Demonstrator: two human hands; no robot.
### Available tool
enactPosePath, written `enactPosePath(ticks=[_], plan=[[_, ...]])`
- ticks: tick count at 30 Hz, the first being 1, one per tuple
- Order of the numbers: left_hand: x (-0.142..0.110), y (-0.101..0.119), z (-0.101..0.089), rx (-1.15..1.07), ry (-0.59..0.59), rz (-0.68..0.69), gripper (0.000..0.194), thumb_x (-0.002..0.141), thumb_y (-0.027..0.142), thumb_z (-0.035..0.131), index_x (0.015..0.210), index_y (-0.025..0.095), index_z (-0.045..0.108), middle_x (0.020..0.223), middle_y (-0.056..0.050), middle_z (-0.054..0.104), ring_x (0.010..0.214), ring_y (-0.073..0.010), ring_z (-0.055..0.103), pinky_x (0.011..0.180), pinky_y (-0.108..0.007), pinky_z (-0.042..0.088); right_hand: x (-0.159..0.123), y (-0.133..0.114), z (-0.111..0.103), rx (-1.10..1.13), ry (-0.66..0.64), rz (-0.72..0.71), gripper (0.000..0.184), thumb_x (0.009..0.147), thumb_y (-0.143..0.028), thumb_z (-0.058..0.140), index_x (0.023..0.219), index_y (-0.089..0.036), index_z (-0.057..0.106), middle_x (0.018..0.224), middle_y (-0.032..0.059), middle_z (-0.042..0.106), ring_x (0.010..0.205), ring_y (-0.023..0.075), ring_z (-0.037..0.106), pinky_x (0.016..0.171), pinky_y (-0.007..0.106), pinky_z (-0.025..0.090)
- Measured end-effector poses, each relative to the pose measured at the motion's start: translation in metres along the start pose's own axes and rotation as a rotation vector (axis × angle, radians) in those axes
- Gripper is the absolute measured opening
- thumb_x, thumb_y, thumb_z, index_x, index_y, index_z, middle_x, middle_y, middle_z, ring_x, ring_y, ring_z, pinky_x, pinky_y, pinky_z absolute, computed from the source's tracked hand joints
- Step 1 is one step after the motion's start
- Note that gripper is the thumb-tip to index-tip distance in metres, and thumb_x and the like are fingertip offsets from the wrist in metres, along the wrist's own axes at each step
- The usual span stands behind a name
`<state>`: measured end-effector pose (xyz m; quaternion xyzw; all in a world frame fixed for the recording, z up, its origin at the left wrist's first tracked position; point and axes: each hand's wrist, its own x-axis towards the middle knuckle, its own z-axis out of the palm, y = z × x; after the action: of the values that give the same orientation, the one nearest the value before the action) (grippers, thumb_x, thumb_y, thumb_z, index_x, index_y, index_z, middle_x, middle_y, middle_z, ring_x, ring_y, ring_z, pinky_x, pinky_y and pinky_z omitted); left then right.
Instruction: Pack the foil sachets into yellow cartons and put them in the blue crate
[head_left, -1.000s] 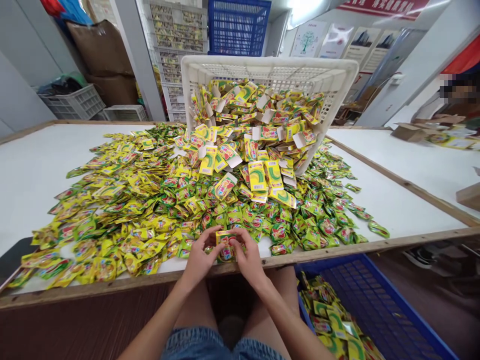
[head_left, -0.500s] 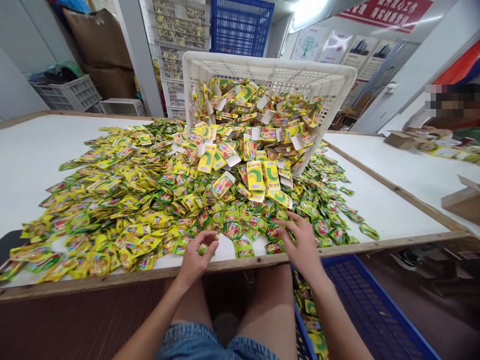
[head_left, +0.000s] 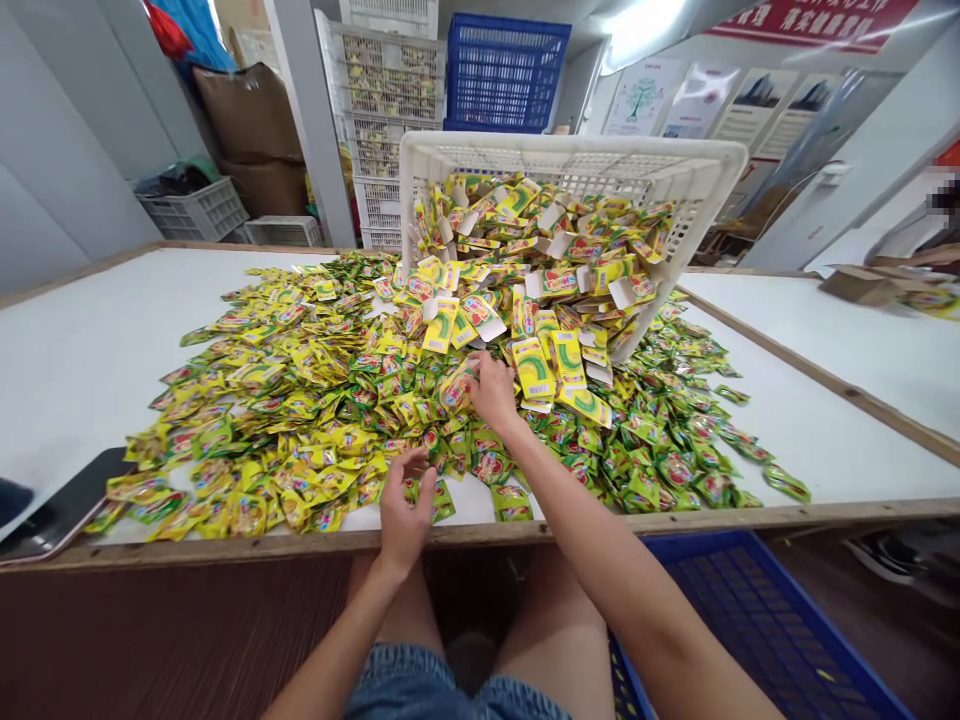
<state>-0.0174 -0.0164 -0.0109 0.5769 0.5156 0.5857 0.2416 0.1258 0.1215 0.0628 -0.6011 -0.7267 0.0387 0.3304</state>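
My right hand (head_left: 493,392) reaches over the heap, its fingers closed on the right end of a small yellow carton (head_left: 454,388). That carton lies tilted on the packets. My left hand (head_left: 406,508) rests near the table's front edge, thumb and fingers apart with nothing visible between them. Beside it lies a green candy packet (head_left: 442,500), partly hidden by the thumb. Yellow packets (head_left: 300,455) spread to the left, green packets (head_left: 667,465) to the right. Open yellow cartons (head_left: 532,368) spill from a tipped white basket (head_left: 574,148) onto the heap.
A wooden rim (head_left: 315,545) edges the white table (head_left: 82,330). A phone (head_left: 71,510) lies at the left. Below the table on the right is a blue crate (head_left: 757,610). Stacked white crates (head_left: 390,130) and blue crates (head_left: 510,70) stand behind; a cardboard box (head_left: 859,285) is far right.
My right hand has moved forward and left from the green packets to the small carton and closed on it. My left hand stays near the front edge. The view has shifted left.
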Motion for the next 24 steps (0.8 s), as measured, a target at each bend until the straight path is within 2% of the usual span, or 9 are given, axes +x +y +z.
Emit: enactPosePath(ticks=[2,4,8,10,13,16,18,21,24], plan=[[0.006,0.005,-0.008,0.129,0.071,0.128,0.049,0.078,0.025,0.058,0.123,0.016,0.041,0.122,-0.012,0.046,0.113,-0.021,0.044,0.099,-0.035,0.034,-0.026,-0.018,-0.017,0.126,0.013,-0.144,0.027,0.081,-0.012,0.048,0.108,-0.016,0.05,0.092,0.006,0.059,0.091,0.0209,0.046,0.081,0.034,0.029],[0.014,0.009,-0.018,0.157,0.029,0.154,0.058,0.073,0.026,0.063,0.125,0.016,0.04,0.125,-0.013,0.044,0.119,-0.0235,0.04,0.102,-0.037,0.029,-0.055,-0.038,-0.033,0.229,-0.095,-0.31,0.028,0.079,-0.008,0.047,0.106,-0.018,0.052,0.088,0.0037,0.059,0.088,0.0191,0.047,0.08,0.033,0.029],[0.026,0.008,-0.034,-0.153,-0.332,-0.232,0.033,0.067,0.037,0.067,0.082,0.009,0.059,0.076,-0.007,0.061,0.071,-0.0182,0.059,0.066,-0.028,0.048,-0.082,-0.064,-0.043,0.467,-0.288,-0.482,0.017,0.081,-0.01,0.048,0.092,-0.02,0.056,0.089,0.0005,0.059,0.086,0.0147,0.049,0.08,0.029,0.033],[0.027,0.004,-0.04,-0.308,-0.294,-0.431,0.035,0.064,0.039,0.069,0.077,0.007,0.061,0.068,-0.007,0.062,0.059,-0.0158,0.058,0.057,-0.026,0.047,-0.071,-0.066,-0.029,0.545,-0.191,-0.37,0.012,0.085,-0.016,0.046,0.091,-0.018,0.055,0.09,0.0022,0.057,0.084,0.0134,0.05,0.078,0.027,0.036],[0.022,0.002,-0.047,-0.463,-0.083,-0.507,0.042,0.063,0.033,0.072,0.095,0.008,0.063,0.087,-0.011,0.066,0.071,-0.0187,0.062,0.068,-0.029,0.05,-0.045,-0.062,0.013,0.402,-0.06,-0.057,0.02,0.085,-0.03,0.047,0.096,-0.014,0.053,0.096,0.0082,0.056,0.084,0.0166,0.051,0.077,0.03,0.039],[0.016,0.004,-0.053,-0.528,-0.016,-0.519,0.043,0.063,0.032,0.072,0.096,0.007,0.062,0.09,-0.012,0.066,0.075,-0.0205,0.063,0.07,-0.031,0.051,-0.03,-0.063,0.061,0.112,-0.187,0.129,0.055,0.069,-0.044,0.066,0.108,-0.009,0.05,0.108,0.0206,0.049,0.101,0.0317,0.046,0.083,0.045,0.037],[0.013,0.005,-0.056,-0.534,-0.016,-0.543,0.042,0.062,0.031,0.073,0.094,0.006,0.062,0.088,-0.012,0.066,0.075,-0.0209,0.064,0.071,-0.032,0.051,-0.027,-0.063,0.083,0.101,-0.197,0.178,0.061,0.063,-0.034,0.073,0.112,-0.008,0.048,0.114,0.0251,0.045,0.106,0.038,0.042,0.084,0.052,0.034],[0.011,0.003,-0.061,-0.545,-0.006,-0.565,0.042,0.063,0.031,0.073,0.094,0.006,0.062,0.088,-0.013,0.066,0.076,-0.0215,0.064,0.072,-0.033,0.052,-0.025,-0.054,0.09,0.255,-0.165,0.172,0.038,0.074,-0.017,0.06,0.11,-0.01,0.051,0.114,0.0228,0.047,0.105,0.0354,0.045,0.085,0.052,0.034],[0.015,0.0,-0.062,-0.571,0.016,-0.595,0.046,0.061,0.03,0.074,0.098,0.006,0.061,0.091,-0.013,0.066,0.079,-0.022,0.064,0.071,-0.032,0.052,-0.025,-0.035,0.076,0.41,-0.164,0.12,0.027,0.084,-0.017,0.043,0.11,-0.012,0.05,0.11,0.0157,0.053,0.102,0.0267,0.05,0.087,0.044,0.038]])
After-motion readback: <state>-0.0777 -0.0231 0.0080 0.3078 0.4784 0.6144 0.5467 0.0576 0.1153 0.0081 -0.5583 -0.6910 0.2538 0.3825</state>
